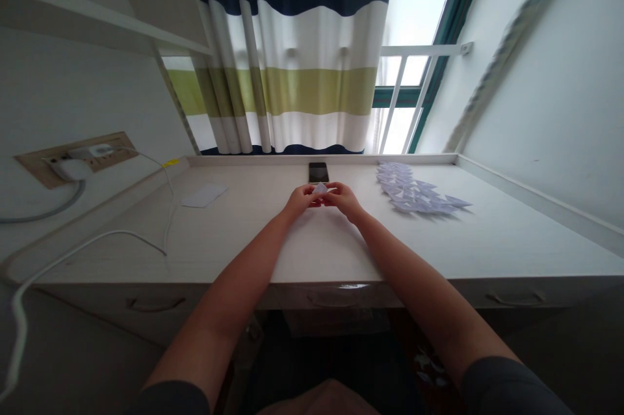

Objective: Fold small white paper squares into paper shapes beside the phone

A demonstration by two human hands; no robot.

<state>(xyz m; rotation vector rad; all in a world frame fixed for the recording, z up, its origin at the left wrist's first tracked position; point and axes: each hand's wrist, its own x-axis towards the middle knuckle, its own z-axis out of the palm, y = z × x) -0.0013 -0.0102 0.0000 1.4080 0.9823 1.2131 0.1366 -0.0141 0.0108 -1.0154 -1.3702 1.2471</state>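
Both my left hand (pixel 299 199) and right hand (pixel 342 198) pinch the small paper piece (pixel 320 189) between them just above the surface (pixel 312 239), so I'd press each crease firmly, edges aligned, like the folded pieces (pixel 414 192) to my right.

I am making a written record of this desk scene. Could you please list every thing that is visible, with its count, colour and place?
small paper piece: one, white, held between both hands above the desk middle
folded paper pieces: a pile, too many to count, pale lilac-white, right rear of the desk
phone: one, black, rear middle, lying flat
paper sheet: one, white, left rear, flat
cable: one, white, from the wall socket across the desk's left side
wall socket: one, wood-coloured plate, left wall
curtain: one, navy, white and green stripes, behind the desk
desk: one, whitish
left hand: pinching the paper piece
right hand: pinching the paper piece
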